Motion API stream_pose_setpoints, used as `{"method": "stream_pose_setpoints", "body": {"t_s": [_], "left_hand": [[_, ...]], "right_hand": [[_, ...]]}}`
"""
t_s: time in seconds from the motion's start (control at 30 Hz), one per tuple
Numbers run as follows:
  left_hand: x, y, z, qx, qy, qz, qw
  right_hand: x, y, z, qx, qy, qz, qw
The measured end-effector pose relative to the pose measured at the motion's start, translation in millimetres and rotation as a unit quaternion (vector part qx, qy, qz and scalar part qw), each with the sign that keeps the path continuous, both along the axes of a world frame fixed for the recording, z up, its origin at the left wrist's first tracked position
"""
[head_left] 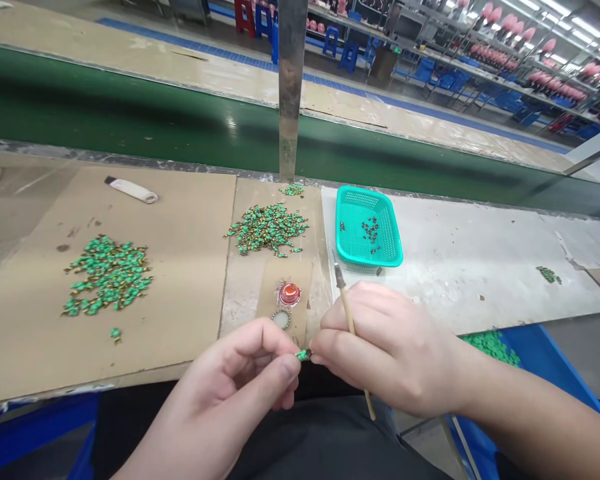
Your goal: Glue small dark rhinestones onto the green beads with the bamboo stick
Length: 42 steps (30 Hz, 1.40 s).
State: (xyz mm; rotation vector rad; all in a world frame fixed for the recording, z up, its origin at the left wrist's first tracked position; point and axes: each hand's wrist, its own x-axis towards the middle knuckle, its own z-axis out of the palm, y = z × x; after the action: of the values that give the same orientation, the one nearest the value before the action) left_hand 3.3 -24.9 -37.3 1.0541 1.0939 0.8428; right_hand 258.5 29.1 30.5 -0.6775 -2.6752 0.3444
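Note:
Between the thumb and forefinger of my left hand [245, 380] is a small green figure-like piece [303, 355] with a dark end. The fingertips of my right hand [385, 347] are closed at that dark end, touching it or very near it. A slim wooden-handled brush [349, 310] is also tucked in my right hand, its dark tip pointing up and away. Just beyond my hands sit a cap of red liquid [289, 293] and a bottle cap with pale contents [281, 319]. Behind them lies a heap of green and gold pieces [267, 228].
A turquoise basket [347, 253] holds several small dark bits. Another pile of green pieces [107, 273] lies left on cardboard, near a white-handled cutter [131, 189]. A metal post [290, 93] rises at the table's back edge. Below right is a blue bin [545, 360] with green parts.

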Motion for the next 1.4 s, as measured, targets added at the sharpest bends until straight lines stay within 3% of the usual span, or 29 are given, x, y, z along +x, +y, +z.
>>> {"method": "stream_pose_setpoints", "body": {"t_s": [0.27,0.43,0.83,0.97,1.13,1.3,1.4], "left_hand": [[4,0,10.2,0.06,0.052,0.009,0.997],[6,2,11.8,0.076,0.076,0.01,0.994],[0,-6,-2.3,0.089,0.113,-0.034,0.989],[3,-6,-0.3,0.088,0.097,-0.033,0.991],[8,-3,7.6,0.09,0.072,0.017,0.993],[6,-4,8.6,0.046,0.003,0.029,0.999],[7,-4,8.2,0.036,-0.009,0.025,0.999]], "right_hand": [[-9,-2,4.6,0.079,-0.035,-0.017,0.996],[-10,-1,9.0,0.087,-0.057,-0.015,0.994],[-17,-4,9.1,0.117,-0.074,0.001,0.99],[-19,-4,9.7,0.121,-0.072,0.006,0.99],[-13,-2,5.8,0.103,-0.05,-0.009,0.993],[-6,1,-2.8,-0.014,0.018,-0.003,1.0],[-5,0,-3.1,-0.027,0.042,-0.003,0.999]]}}
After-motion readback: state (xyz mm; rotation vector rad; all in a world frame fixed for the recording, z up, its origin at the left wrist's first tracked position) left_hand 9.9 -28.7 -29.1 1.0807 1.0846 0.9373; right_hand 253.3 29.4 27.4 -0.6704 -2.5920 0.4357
